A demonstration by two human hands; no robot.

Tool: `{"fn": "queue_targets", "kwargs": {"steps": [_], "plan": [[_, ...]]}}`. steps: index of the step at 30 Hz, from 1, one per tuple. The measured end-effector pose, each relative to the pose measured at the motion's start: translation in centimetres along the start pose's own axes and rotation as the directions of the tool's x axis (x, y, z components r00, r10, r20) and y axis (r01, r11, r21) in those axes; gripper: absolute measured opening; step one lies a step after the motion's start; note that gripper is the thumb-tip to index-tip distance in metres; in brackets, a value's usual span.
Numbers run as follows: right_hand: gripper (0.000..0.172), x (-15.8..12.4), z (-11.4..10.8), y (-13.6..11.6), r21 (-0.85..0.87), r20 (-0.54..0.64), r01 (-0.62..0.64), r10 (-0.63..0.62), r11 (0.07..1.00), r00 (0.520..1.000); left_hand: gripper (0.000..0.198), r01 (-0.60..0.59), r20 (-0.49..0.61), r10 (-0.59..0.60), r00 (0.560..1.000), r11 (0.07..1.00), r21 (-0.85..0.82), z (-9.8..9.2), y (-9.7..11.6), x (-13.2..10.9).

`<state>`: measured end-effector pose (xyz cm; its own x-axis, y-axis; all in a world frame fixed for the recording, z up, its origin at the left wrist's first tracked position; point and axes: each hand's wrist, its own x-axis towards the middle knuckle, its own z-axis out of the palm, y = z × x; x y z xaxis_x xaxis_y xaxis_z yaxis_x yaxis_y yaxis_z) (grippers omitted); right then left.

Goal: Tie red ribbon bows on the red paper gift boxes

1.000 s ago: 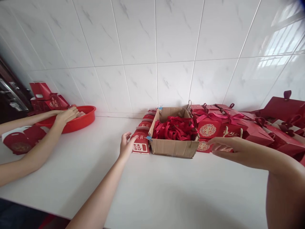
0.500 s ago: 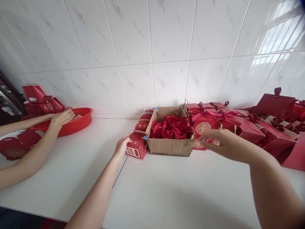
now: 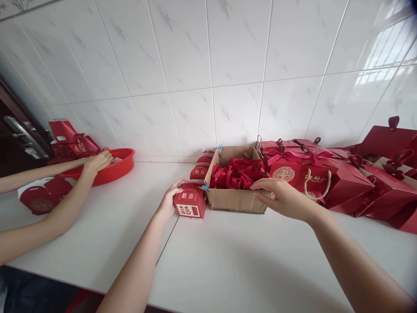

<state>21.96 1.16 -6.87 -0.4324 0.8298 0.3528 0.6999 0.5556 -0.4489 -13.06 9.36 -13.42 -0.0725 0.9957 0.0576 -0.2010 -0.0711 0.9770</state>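
A small red gift box (image 3: 190,204) with white and gold characters stands on the white table, against the left side of a cardboard box. My left hand (image 3: 168,201) grips its left side, the fingers at the upper edge. Dark red ribbons (image 3: 239,174) lie heaped in the open cardboard box (image 3: 236,201). At that box's front right corner is my right hand (image 3: 282,196), its fingers stretched over the rim toward the ribbons, the thumb apart below; nothing shows in it.
Behind the gift box, a row of similar red boxes (image 3: 199,172) runs toward the tiled wall. Red bags and boxes with bows (image 3: 350,189) crowd the right side. At left, a co-worker's hands (image 3: 97,161) are over a red basin (image 3: 125,167), beside more red boxes (image 3: 63,131).
My right hand has moved left, from in front of the red bags to the cardboard box's rim. The gift box under my left hand has turned upright, its front facing me. The view has shifted slightly left.
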Motion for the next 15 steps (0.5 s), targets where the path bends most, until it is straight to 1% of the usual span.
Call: {"fn": "queue_targets", "kwargs": {"steps": [2,4,6,7,9,11,12,13,14,15], "plan": [[0.027,-0.1,-0.3,-0.3,0.069,-0.034,-0.002,0.004,0.998,0.999,0.045,0.018,-0.008,-0.018,1.000,1.000,-0.023,0.0,0.0,-0.1],[0.026,-0.2,-0.7,-0.6,0.164,-0.097,-0.018,0.034,0.986,0.995,0.034,0.030,-0.037,-0.032,0.999,0.998,-0.046,-0.1,0.0,-0.1],[0.024,-0.5,-1.2,-0.9,0.294,-0.176,-0.041,0.096,0.955,0.980,0.037,0.029,-0.082,-0.035,0.996,0.997,-0.066,-0.3,0.0,0.0],[0.022,-0.7,-1.5,-0.9,0.379,-0.225,-0.034,0.127,0.925,0.966,0.040,0.025,-0.101,-0.033,0.994,0.997,-0.074,-0.5,0.0,0.1],[0.017,-1.4,-2.3,-0.7,0.571,-0.327,0.044,0.178,0.820,0.928,0.040,0.023,-0.107,-0.033,0.994,0.996,-0.090,-0.6,0.1,0.3],[0.015,-2.3,-3.3,-0.3,0.708,-0.408,0.157,0.218,0.688,0.886,0.035,0.043,-0.071,-0.051,0.996,0.993,-0.109,-0.6,0.3,0.2],[0.017,-2.8,-3.8,-0.1,0.735,-0.451,0.212,0.231,0.644,0.862,0.033,0.064,-0.038,-0.069,0.997,0.991,-0.117,-0.6,0.4,0.1],[0.021,-3.3,-4.3,0.1,0.729,-0.498,0.254,0.239,0.636,0.833,0.032,0.091,0.004,-0.091,0.996,0.988,-0.123,-0.5,0.5,0.0],[0.024,-3.8,-4.8,0.2,0.685,-0.530,0.252,0.229,0.684,0.817,0.032,0.121,0.050,-0.115,0.992,0.985,-0.127,-0.4,0.5,-0.2],[0.026,-4.1,-5.1,0.2,0.614,-0.542,0.220,0.202,0.758,0.816,0.033,0.151,0.098,-0.139,0.985,0.980,-0.127,-0.3,0.5,-0.3]]}}
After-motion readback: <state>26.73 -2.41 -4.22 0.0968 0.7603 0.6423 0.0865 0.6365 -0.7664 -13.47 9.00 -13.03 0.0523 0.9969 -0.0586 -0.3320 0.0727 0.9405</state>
